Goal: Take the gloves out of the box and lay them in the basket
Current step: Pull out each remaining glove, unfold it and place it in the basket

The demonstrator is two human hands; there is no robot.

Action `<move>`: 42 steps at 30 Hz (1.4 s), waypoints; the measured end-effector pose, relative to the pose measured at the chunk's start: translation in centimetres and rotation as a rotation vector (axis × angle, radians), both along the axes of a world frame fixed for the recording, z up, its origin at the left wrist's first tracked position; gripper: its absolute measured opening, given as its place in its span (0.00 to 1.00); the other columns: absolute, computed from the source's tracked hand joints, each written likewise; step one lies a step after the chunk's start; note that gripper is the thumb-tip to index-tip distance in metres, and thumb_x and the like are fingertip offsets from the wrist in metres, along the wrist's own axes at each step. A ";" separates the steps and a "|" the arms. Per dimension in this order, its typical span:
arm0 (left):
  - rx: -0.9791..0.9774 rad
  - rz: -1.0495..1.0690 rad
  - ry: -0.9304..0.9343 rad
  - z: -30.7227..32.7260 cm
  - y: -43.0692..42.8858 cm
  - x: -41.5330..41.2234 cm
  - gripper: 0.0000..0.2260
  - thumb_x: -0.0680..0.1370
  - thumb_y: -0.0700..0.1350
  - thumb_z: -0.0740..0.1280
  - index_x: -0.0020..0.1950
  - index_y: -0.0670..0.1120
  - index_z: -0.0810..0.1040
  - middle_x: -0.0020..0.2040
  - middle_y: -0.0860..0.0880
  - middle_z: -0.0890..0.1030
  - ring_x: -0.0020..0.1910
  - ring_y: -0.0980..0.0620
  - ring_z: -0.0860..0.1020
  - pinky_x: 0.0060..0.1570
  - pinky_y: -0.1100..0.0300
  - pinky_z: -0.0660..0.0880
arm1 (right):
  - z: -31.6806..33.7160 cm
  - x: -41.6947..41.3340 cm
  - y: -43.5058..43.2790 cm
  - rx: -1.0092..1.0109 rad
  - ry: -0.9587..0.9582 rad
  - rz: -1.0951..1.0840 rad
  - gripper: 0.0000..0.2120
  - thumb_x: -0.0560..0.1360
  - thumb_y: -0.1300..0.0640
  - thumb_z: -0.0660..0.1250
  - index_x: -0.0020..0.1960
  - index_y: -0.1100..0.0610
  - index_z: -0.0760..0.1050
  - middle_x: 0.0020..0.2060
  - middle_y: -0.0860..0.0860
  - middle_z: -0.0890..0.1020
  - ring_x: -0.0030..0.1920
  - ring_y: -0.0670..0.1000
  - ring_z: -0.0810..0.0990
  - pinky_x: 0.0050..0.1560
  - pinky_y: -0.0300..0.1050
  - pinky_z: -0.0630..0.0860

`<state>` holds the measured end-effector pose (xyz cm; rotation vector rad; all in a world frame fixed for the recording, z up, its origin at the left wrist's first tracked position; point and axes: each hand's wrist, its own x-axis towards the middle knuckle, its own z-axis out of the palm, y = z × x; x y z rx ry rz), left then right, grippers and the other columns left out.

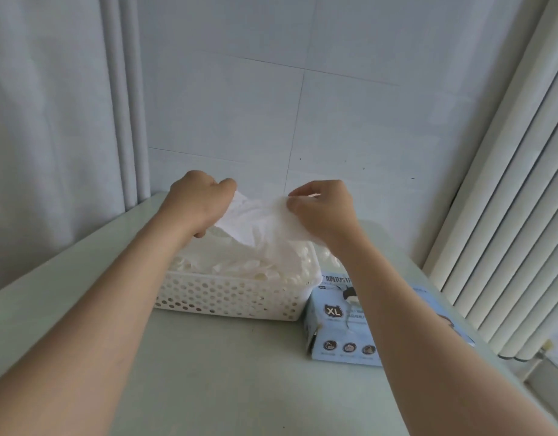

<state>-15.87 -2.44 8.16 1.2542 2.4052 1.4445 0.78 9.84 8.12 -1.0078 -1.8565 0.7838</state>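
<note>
A thin white glove (258,215) is stretched above the perforated white basket (230,298), the left hand (194,206) gripping one edge and the right hand (323,209) pinching the other. More gloves (255,265) are heaped in the basket. The blue XL glove box (343,325) lies just beside it, partly hidden by the right forearm, its small print unreadable. Everything rests on a pale table (224,372) against a tiled wall (302,89), with a white radiator (507,199) at right.
</note>
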 end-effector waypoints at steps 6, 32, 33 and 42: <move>-0.228 0.097 0.259 -4.0 0.1 -4.3 0.19 0.78 0.51 0.65 0.31 0.45 0.65 0.26 0.48 0.67 0.27 0.45 0.69 0.32 0.58 0.64 | -2.7 -2.7 1.5 0.147 -0.450 0.040 0.09 0.75 0.53 0.76 0.54 0.51 0.84 0.50 0.50 0.81 0.49 0.54 0.83 0.50 0.48 0.82; -0.836 -0.449 0.391 -2.9 1.3 2.9 0.23 0.87 0.58 0.54 0.82 0.56 0.65 0.81 0.51 0.68 0.76 0.46 0.70 0.74 0.51 0.66 | -6.0 2.4 -2.1 0.277 -0.561 0.211 0.17 0.82 0.61 0.60 0.58 0.49 0.86 0.37 0.42 0.83 0.42 0.49 0.78 0.60 0.52 0.74; -0.792 -0.419 0.450 -2.8 1.5 2.9 0.21 0.87 0.57 0.55 0.79 0.54 0.69 0.78 0.49 0.71 0.74 0.46 0.72 0.72 0.50 0.69 | -6.0 3.1 -2.2 0.307 -0.486 0.233 0.16 0.83 0.60 0.60 0.60 0.49 0.85 0.42 0.41 0.84 0.44 0.49 0.79 0.61 0.53 0.75; -0.072 -0.493 0.694 -3.4 2.7 9.4 0.14 0.87 0.43 0.57 0.66 0.51 0.80 0.60 0.52 0.84 0.60 0.52 0.80 0.62 0.52 0.77 | -5.4 10.4 -1.1 0.280 -0.155 -0.065 0.15 0.80 0.67 0.61 0.52 0.54 0.83 0.35 0.52 0.83 0.33 0.50 0.79 0.35 0.35 0.74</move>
